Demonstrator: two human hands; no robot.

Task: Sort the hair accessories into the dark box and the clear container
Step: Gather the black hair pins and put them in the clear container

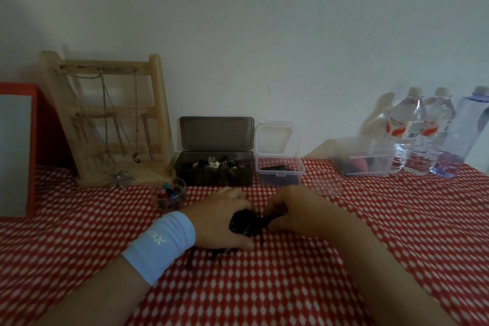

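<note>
A dark clump (246, 223) of accessories is sitting at frame centre on the cloth (344, 280). The left hand (219, 219) is curling round it and the right hand (293, 209) is pinching its edge. Just above, the dark box (214, 174) and clear container (280, 174) are both holding pieces. The sorting is looking partly done, with this clump still waiting.

A matt woven cloth, red with small white diamonds (79, 241), covers the table. The dark smoky rectangular box (214, 174) and the small clear square container (280, 178) are smooth, translucent plastic. A pale ladder-shaped stand (158, 103) is bare, matt wood, hung with thin silvery metal chains (104, 98). The clear water bottles (408, 124) are shiny plastic. A light blue wristband (161, 246) is soft stretch fabric. A black hair accessory (242, 223) looks glossy.
</note>
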